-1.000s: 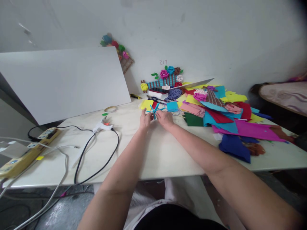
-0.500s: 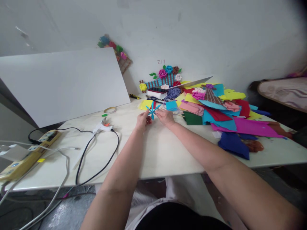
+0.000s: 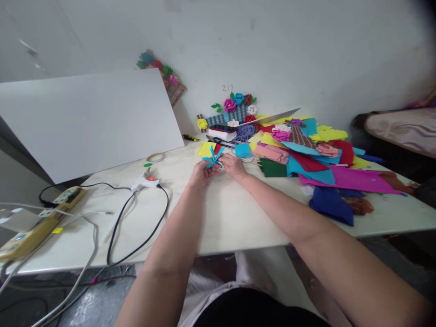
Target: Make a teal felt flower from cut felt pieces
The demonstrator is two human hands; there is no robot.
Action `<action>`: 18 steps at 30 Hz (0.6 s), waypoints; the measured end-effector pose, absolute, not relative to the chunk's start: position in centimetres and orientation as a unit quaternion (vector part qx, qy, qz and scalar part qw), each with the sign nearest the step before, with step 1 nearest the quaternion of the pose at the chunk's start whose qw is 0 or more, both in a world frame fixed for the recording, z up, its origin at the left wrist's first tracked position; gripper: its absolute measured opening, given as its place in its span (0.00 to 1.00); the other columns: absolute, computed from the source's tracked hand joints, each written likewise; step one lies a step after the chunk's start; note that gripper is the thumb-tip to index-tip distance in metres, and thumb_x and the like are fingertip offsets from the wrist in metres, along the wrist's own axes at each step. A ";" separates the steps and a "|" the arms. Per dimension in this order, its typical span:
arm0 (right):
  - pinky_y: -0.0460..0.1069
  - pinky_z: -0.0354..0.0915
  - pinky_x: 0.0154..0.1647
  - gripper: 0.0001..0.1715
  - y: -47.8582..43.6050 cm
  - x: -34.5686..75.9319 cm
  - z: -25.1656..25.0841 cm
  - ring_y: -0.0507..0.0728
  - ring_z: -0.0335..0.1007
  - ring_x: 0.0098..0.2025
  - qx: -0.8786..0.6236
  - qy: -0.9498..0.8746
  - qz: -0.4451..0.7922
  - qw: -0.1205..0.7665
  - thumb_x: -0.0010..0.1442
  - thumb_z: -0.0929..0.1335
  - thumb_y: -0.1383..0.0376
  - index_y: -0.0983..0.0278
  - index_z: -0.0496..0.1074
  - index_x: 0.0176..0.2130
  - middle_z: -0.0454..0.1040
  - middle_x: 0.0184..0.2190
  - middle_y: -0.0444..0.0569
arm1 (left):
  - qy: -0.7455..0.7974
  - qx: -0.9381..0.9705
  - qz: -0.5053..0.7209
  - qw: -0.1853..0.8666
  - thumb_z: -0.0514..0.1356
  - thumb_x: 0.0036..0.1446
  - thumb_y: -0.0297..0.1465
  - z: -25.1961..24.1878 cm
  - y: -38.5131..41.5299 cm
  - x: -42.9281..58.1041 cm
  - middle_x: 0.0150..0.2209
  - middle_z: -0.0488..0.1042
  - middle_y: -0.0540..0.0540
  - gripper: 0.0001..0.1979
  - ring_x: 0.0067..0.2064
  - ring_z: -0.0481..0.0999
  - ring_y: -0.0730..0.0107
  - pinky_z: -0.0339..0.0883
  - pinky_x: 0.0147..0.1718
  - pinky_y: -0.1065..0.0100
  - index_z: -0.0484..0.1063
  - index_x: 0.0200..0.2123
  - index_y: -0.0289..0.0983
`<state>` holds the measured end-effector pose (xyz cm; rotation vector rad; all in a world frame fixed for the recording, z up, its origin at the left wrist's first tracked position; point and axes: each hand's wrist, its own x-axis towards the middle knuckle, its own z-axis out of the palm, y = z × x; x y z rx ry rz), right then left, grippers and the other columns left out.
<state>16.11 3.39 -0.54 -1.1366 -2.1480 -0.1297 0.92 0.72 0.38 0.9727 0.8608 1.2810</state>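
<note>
Between my hands, a little above the table, is a blue paper flower with several narrow petals spread outward. My left hand holds it from below and the left, fingers curled beneath the petals. My right hand pinches at its right side, thumb and fingers closed together; the exact fingertip contact is too small to make out. Just behind the hands lie a yellow paper piece and a light blue paper square.
A white glue gun with a black cord lies left, near a tape roll and a power strip. A white board leans behind. Colored paper is heaped right; a flower-decorated craft stands against the wall.
The blue flower has tilted and turned, its petals now pointing more upward and left. My left hand has opened out slightly beneath it; my right hand has hardly moved.
</note>
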 end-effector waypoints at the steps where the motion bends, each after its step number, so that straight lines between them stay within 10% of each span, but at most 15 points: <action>1: 0.45 0.62 0.43 0.20 3.4 16.1 -0.6 0.54 0.69 0.45 -0.435 -0.828 -0.048 0.351 0.60 0.59 0.73 0.63 0.76 0.43 0.74 0.46 0.52 | 0.361 0.418 0.558 0.620 0.55 0.46 0.30 0.5 0.6 0.9 0.25 0.75 0.44 0.07 0.26 0.75 0.69 0.71 0.32 0.66 0.68 0.29 0.33; 18: 0.48 0.64 0.50 0.22 4.4 16.2 -1.5 0.56 0.66 0.52 -0.433 -0.790 -0.017 0.433 0.57 0.59 0.74 0.66 0.74 0.46 0.71 0.50 0.55 | 0.317 0.451 0.548 0.629 0.60 0.51 0.27 -0.2 0.7 1.0 0.36 0.78 0.39 0.07 0.36 0.79 0.67 0.70 0.43 0.63 0.69 0.35 0.32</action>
